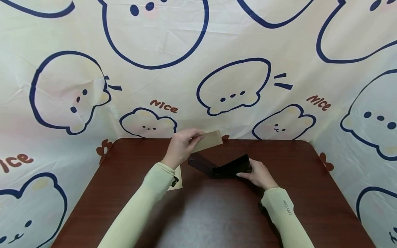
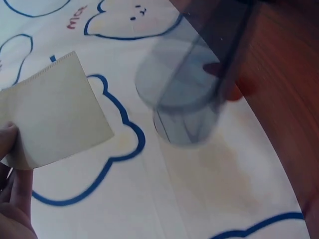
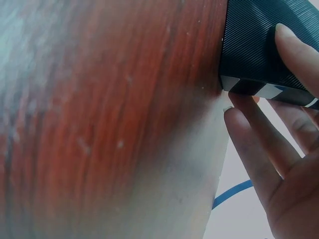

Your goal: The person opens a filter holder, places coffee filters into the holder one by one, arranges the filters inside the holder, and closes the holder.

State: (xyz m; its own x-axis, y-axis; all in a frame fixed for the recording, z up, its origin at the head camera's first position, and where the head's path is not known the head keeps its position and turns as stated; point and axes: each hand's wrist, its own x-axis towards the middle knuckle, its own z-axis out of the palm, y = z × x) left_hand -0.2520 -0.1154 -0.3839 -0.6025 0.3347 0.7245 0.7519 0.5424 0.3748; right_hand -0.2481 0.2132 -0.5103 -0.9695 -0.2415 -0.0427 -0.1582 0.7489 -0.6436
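My left hand (image 1: pixel 182 147) pinches a beige paper sheet (image 1: pixel 209 141) above the table's back edge. In the left wrist view that sheet (image 2: pixel 57 114) has a finely toothed upper edge, and its lower left corner lies between thumb and fingers. My right hand (image 1: pixel 261 175) grips a black ribbed case (image 1: pixel 234 166), thumb on one face and fingers behind. From above, the case looks spread in a V, with a darker, thinner half (image 1: pixel 201 164) reaching left toward the sheet. The right wrist view shows its ribbed face (image 3: pixel 256 45) and a pale-and-dark patterned edge.
A second beige sheet (image 1: pixel 178 181) lies on the brown table (image 1: pixel 211 213), partly hidden by my left forearm. A cloth backdrop (image 1: pixel 183 82) printed with cartoon bears surrounds the table's back and sides. A blurred, see-through shape (image 2: pixel 184 89) hangs in the left wrist view; its kind is unclear.
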